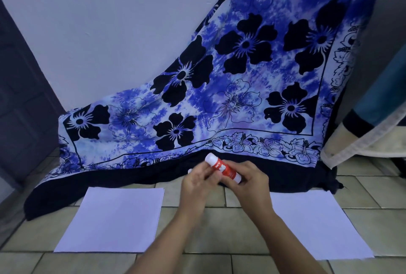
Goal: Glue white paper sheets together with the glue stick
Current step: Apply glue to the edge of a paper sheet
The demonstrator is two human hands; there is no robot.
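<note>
A red and white glue stick (pixel 223 168) is held above the floor at the centre, tilted with its white cap end up and to the left. My right hand (pixel 249 182) grips its lower body. My left hand (pixel 198 182) has its fingers pinched on the stick near the cap end. One white paper sheet (pixel 114 219) lies flat on the tiles at the left. A second white sheet (pixel 316 223) lies on the tiles at the right, partly covered by my right forearm.
A blue floral cloth (pixel 241 89) drapes from the wall down onto the tiled floor (pixel 211 225) just behind the sheets. A dark door (pixel 19 98) stands at the left, and a blue and cream fabric (pixel 373 124) hangs at the right.
</note>
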